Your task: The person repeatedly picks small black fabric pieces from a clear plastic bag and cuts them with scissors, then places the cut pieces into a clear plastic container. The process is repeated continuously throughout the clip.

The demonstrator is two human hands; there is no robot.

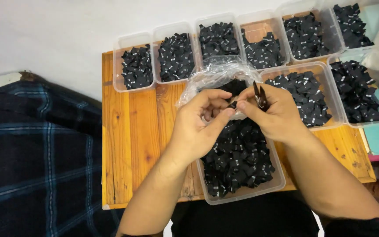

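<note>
Left hand (198,127): grip pinched on a small black label (232,105), thumb and forefinger closed.
Right hand (275,112): fingertips meet the same label, small snips (260,95) tucked in its closed grip.
Label: above the nearest tub (242,193), desk (132,145) centre.
Twelve o'clock: more filled tubs (176,57).

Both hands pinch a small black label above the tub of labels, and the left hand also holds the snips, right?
Not quite: the snips are in the right hand, not the left hand. The head view shows it. Both hands do pinch a small black label above the tub of labels.
</note>
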